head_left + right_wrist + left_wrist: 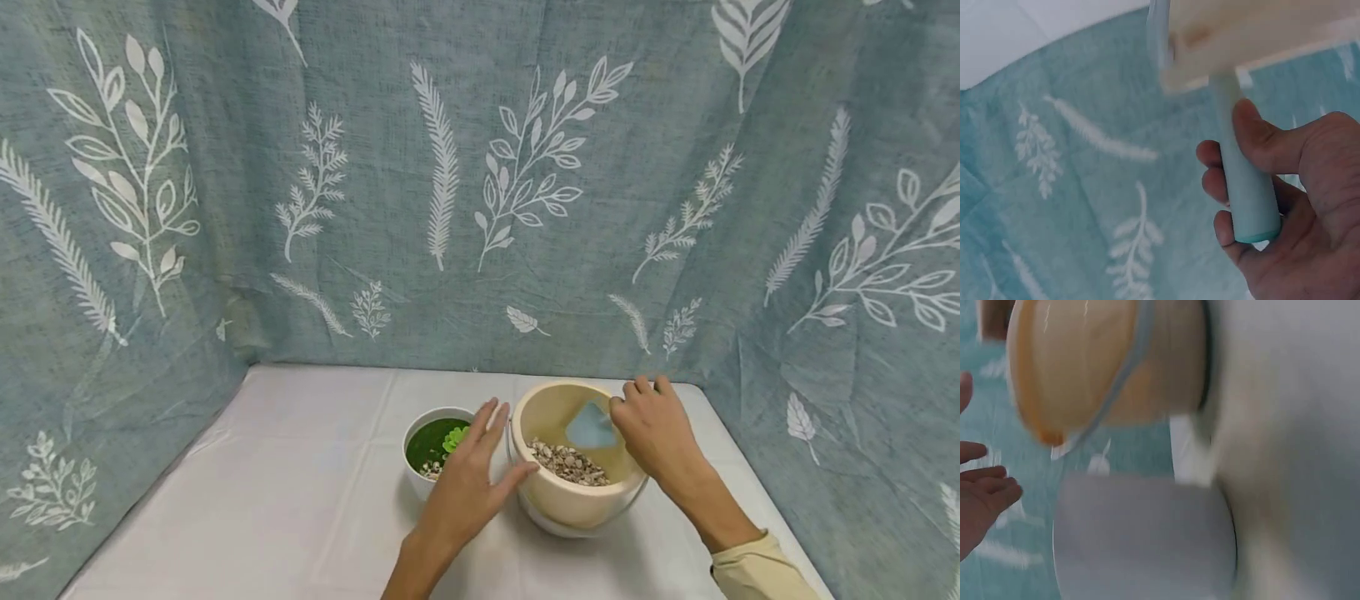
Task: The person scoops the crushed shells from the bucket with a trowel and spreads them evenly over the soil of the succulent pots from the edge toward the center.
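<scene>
My right hand [660, 425] grips the pale blue handle of a hand trowel [1249, 194], fingers and thumb curled round it. The trowel's blue blade [590, 427] slants down inside a cream bucket [573, 504], above a bed of small pebbles [568, 465]. Between the bucket and a white pot [417, 482] hovers my left hand [467, 477], fingers spread and thumb overlapping the bucket's rim in the head view. Inside the pot show a bright green plant [454, 438], dark green inner walls and some pebbles, partly hidden behind my left hand.
The bucket's thin wire handle [636, 500] hangs down along its outside. Both containers stand on a white-covered table [315, 467], towards its back edge. Behind and on both sides hangs a teal curtain [375, 208] printed with white leaves.
</scene>
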The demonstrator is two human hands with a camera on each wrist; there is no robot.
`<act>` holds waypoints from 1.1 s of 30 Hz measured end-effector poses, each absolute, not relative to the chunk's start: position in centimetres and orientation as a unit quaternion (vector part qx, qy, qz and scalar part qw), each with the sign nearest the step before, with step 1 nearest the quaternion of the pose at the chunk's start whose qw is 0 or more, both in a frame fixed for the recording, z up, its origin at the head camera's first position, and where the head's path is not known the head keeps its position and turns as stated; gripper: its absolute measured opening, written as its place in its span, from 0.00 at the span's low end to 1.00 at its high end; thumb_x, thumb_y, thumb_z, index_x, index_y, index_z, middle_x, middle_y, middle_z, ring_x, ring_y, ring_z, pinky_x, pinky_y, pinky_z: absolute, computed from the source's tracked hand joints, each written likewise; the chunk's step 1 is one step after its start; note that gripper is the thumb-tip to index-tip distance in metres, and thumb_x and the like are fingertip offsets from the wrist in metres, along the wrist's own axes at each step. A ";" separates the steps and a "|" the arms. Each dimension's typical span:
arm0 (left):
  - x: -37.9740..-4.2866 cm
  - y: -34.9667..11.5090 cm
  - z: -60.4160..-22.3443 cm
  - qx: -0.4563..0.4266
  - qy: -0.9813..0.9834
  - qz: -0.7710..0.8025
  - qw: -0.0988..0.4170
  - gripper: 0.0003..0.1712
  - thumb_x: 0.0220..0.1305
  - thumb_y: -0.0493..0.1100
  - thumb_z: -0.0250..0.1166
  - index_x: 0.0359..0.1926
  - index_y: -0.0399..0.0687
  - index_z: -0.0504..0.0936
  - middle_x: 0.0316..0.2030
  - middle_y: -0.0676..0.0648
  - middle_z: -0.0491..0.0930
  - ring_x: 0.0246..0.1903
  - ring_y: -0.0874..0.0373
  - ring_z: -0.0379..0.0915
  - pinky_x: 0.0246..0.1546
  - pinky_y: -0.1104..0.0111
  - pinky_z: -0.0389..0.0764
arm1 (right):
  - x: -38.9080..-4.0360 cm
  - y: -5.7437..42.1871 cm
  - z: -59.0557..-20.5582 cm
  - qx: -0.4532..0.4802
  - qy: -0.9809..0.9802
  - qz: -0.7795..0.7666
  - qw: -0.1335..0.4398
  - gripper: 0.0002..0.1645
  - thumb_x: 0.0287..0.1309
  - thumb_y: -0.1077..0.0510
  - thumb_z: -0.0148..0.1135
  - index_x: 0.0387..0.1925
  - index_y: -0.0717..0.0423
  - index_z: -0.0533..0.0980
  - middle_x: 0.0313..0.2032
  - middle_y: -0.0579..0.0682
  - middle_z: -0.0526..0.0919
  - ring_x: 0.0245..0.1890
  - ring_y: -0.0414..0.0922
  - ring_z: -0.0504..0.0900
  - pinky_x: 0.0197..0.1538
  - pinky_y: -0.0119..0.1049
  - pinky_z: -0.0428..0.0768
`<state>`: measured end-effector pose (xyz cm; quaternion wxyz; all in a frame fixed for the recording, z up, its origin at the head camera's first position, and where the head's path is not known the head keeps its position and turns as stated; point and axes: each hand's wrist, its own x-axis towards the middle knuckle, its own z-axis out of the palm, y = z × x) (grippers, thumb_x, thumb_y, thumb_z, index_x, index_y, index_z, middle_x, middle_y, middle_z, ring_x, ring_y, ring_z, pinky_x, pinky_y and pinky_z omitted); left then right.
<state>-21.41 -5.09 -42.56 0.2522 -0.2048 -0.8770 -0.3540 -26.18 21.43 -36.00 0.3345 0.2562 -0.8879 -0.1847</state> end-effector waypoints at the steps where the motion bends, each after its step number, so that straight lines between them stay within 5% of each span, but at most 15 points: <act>1: -21.4 -4.3 -42.6 -0.212 -0.885 -0.347 0.227 0.51 0.63 0.62 0.73 0.76 0.37 0.67 0.77 0.33 0.64 0.73 0.37 0.68 0.67 0.50 0.79 | -26.4 21.1 -36.4 0.262 -0.886 -0.191 0.333 0.16 0.47 0.68 0.77 0.17 0.54 0.77 0.22 0.54 0.78 0.28 0.51 0.76 0.36 0.42 0.72; 6: -21.3 -1.7 -43.3 -0.208 -0.916 -0.308 0.148 0.55 0.59 0.71 0.69 0.74 0.36 0.71 0.79 0.30 0.59 0.79 0.32 0.56 0.67 0.47 0.79 | -27.0 19.9 -38.4 0.289 -0.876 -0.198 0.332 0.17 0.42 0.67 0.81 0.13 0.54 0.78 0.23 0.51 0.79 0.29 0.49 0.76 0.36 0.39 0.74; 19: -21.8 -0.7 -43.3 -0.202 -0.918 -0.301 0.162 0.52 0.57 0.73 0.69 0.71 0.40 0.77 0.78 0.32 0.62 0.78 0.33 0.58 0.67 0.47 0.79 | -28.3 20.2 -39.6 0.268 -0.901 -0.171 0.295 0.19 0.41 0.66 0.80 0.10 0.50 0.76 0.16 0.51 0.77 0.23 0.51 0.74 0.39 0.44 0.71; 26: -21.9 -0.8 -43.2 -0.199 -0.917 -0.307 0.161 0.51 0.57 0.72 0.70 0.70 0.41 0.77 0.79 0.33 0.61 0.79 0.34 0.57 0.67 0.48 0.79 | -28.3 20.2 -39.6 0.249 -0.950 -0.029 0.187 0.25 0.43 0.68 0.74 0.07 0.46 0.69 0.10 0.42 0.70 0.18 0.43 0.68 0.41 0.48 0.61; 33: -21.9 -0.7 -43.4 -0.195 -0.914 -0.320 0.156 0.52 0.56 0.71 0.71 0.71 0.41 0.76 0.79 0.33 0.61 0.78 0.33 0.58 0.63 0.44 0.81 | -27.9 20.8 -39.5 0.239 -0.957 0.036 0.159 0.32 0.52 0.65 0.67 0.06 0.40 0.60 0.11 0.34 0.55 0.17 0.36 0.60 0.40 0.45 0.56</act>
